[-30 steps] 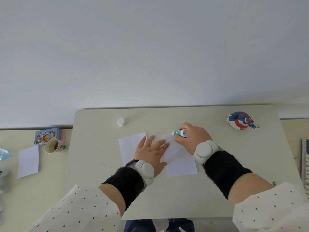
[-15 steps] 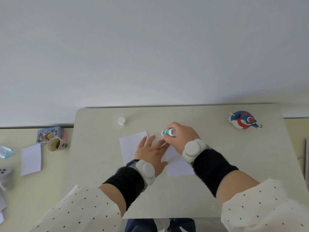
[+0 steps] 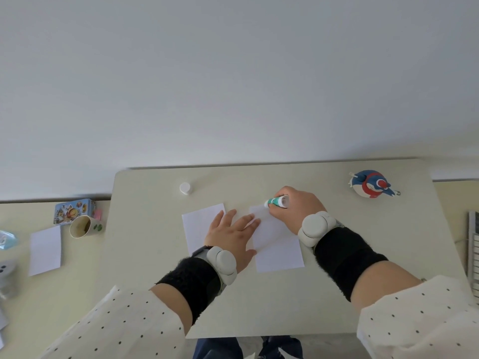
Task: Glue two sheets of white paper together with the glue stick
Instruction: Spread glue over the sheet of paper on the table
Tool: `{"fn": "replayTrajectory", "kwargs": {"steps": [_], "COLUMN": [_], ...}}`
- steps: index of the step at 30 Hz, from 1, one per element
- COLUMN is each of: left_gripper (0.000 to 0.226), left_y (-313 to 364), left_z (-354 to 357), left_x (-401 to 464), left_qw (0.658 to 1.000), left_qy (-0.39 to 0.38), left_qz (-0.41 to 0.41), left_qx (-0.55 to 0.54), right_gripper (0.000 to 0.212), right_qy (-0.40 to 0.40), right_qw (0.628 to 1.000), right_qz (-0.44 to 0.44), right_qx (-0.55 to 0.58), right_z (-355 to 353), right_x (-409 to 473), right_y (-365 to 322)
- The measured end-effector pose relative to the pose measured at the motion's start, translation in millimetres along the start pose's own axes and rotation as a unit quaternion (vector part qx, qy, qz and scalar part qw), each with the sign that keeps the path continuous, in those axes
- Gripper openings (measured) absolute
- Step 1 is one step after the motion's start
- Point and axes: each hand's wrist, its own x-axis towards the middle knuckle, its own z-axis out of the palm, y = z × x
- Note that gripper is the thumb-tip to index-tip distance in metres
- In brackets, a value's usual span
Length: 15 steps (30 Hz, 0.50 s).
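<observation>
Two white paper sheets lie side by side on the pale table (image 3: 337, 301). My left hand (image 3: 232, 234) lies flat with straight fingers, pressing on the left edge of the right sheet (image 3: 278, 251) and partly covering the left sheet (image 3: 201, 224). My right hand (image 3: 295, 207) grips a green-and-white glue stick (image 3: 276, 202), tip pointing left and touching the far end of the right sheet. The stick's white cap (image 3: 185, 188) stands at the back of the table, apart from both hands.
A blue-and-red bird figure (image 3: 370, 183) sits at the back right of the table. On the lower surface to the left are a paper cup (image 3: 84, 226), a picture tin (image 3: 74, 207) and another white sheet (image 3: 45, 250). A keyboard edge (image 3: 474, 244) shows at far right.
My right hand slid the glue stick left along the far end of the right sheet, then back right. My left hand stayed pressed on the paper.
</observation>
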Motion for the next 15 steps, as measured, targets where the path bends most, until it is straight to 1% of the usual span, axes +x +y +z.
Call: {"fn": "replayTrajectory", "kwargs": {"steps": [15], "left_gripper": [0.070], "left_y": [3], "left_z": [6], "left_x": [1], "left_qw": [1.000], "left_qy": [0.016], "left_qz": [-0.010], "left_qx": [-0.003], "right_gripper": [0.018], "right_qy": [0.027], "right_qw": [0.999], "right_qz": [0.027], "right_qx": [-0.012], "right_z": [-26], "right_x": [-2], "right_y": [28]}}
